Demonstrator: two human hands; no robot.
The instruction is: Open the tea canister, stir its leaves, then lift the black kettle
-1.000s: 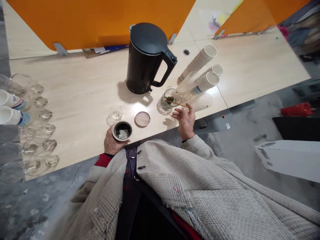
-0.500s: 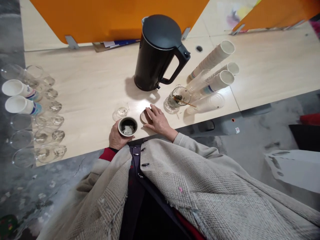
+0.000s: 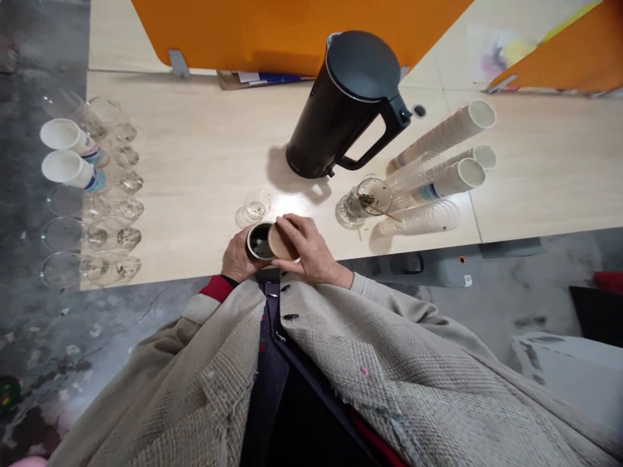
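Observation:
My left hand [image 3: 237, 258] is wrapped round a small round tin [image 3: 257, 241] with dark contents, held at the near edge of the wooden table [image 3: 204, 162]. My right hand [image 3: 306, 250] grips a round wooden lid [image 3: 280, 243] and holds it tilted over the right side of the tin's mouth, partly covering it. A small glass dish [image 3: 256, 209] sits just behind the tin. Further right, a ribbed glass cup [image 3: 365, 200] holds tea leaves, with a thin wooden scoop [image 3: 387, 213] resting in it.
A black electric kettle [image 3: 348, 104] stands behind the glass cup. Stacks of paper and clear plastic cups [image 3: 440, 162] lie on their sides at the right. Several rows of glasses and paper cups [image 3: 87, 194] line the table's left edge. Orange partitions [image 3: 272, 32] close off the back.
My right hand let go of the scoop in the glass cup, moved left to the wooden lid on the table, picked it up and brought it onto the tin. The camera view shifted left.

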